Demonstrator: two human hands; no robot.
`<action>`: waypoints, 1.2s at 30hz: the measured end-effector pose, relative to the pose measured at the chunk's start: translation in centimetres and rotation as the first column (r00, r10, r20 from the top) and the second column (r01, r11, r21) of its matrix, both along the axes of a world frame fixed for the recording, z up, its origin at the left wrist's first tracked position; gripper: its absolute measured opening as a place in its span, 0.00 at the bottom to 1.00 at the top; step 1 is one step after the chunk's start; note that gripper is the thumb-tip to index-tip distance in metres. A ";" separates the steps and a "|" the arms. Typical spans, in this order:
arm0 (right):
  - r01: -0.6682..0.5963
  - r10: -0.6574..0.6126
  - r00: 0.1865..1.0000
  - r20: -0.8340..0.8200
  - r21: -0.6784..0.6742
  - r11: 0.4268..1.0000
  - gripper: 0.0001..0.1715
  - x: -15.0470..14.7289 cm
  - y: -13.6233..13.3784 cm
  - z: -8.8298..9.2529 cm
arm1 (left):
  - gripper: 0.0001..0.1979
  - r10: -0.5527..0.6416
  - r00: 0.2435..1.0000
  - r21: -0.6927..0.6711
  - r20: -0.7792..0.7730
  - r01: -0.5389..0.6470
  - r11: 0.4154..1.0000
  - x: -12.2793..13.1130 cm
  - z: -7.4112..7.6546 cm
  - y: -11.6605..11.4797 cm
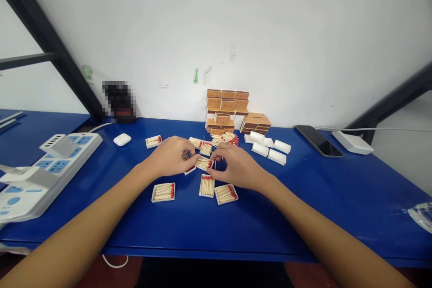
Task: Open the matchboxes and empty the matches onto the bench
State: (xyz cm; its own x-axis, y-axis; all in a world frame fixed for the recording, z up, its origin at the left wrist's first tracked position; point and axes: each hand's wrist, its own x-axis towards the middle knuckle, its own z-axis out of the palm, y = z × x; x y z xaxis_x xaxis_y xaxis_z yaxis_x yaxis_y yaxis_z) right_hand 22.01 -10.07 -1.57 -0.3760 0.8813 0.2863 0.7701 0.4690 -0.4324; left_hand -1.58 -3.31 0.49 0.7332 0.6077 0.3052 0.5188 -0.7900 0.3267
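My left hand [170,156] and my right hand [236,166] meet over the middle of the blue table [303,198], fingers curled. Between their fingertips lies a small white tray of red-tipped matches [204,163], which both hands pinch at its ends. Several more open match trays lie around them, one at the near left [164,191] and two just below the hands [207,186] [226,193]. A loose heap of matches [228,138] lies just beyond my right hand.
A stack of brown matchboxes [232,112] stands against the white wall. White box sleeves [270,147] lie to its right. A white power strip [43,171] and earbud case [122,139] sit at left; a dark phone [319,141] and white adapter [353,142] at right.
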 end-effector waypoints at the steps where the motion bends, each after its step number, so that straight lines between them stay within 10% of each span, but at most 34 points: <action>1: -0.004 0.004 1.000 -0.007 0.014 1.000 0.10 0.1 0.0 0.1 | 0.15 0.005 1.000 0.008 0.007 -0.005 1.000 0.0 0.0 0.0; 8: -0.043 0.055 0.991 -0.126 0.095 0.995 0.09 2.7 0.7 1.4 | 0.20 0.026 0.995 0.000 0.098 -0.026 1.000 0.1 0.2 -0.3; 24: -0.069 -0.013 0.905 -0.425 -0.178 0.982 0.22 2.8 0.7 1.0 | 0.21 -0.039 0.974 -0.083 0.225 0.059 0.995 1.0 -1.2 -0.2; 30: 0.162 -0.146 0.958 -0.248 0.046 0.986 0.20 5.1 1.8 0.5 | 0.23 0.066 0.980 0.063 0.186 -0.079 0.995 0.5 -1.7 0.4; 36: 0.101 -0.099 0.995 -0.017 0.187 0.977 0.17 6.5 2.7 -1.0 | 0.17 0.045 0.981 0.160 0.188 -0.075 0.984 0.0 -1.4 0.7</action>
